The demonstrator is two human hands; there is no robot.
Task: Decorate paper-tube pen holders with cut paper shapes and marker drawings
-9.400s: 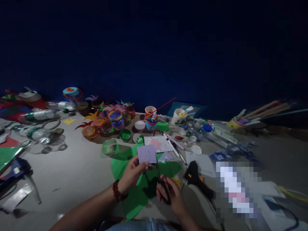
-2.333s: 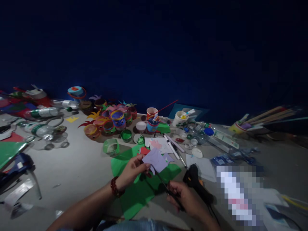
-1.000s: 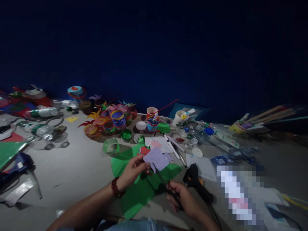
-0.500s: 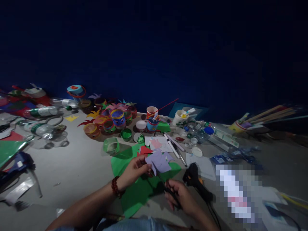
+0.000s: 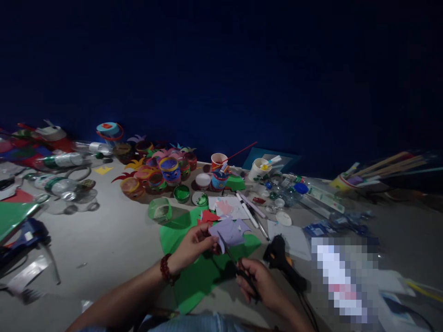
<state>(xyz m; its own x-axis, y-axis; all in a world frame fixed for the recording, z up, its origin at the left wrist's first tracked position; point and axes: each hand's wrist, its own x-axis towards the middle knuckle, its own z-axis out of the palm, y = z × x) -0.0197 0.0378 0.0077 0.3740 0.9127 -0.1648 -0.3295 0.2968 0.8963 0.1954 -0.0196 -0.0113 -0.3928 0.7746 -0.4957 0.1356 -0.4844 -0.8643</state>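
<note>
One head-worn camera looks forward and down from the near side of the purple paper (image 5: 227, 233), close above it, its wide view taking in the tabletop (image 5: 110, 244) on either side and, beyond, a dark blue backdrop (image 5: 221, 83).

Lilac sheet (image 5: 229, 231) is smooth matt paper; grn sheet (image 5: 194, 288) likewise. Scissors (image 5: 247, 279) have blk plastic handles, blades prob. metal, too dim to be sure. Bottle (image 5: 57, 185) is clear glossy plastic; glue gun (image 5: 286, 263), dull blk plastic; desk (image 5: 114, 249), smooth, matt.
</note>
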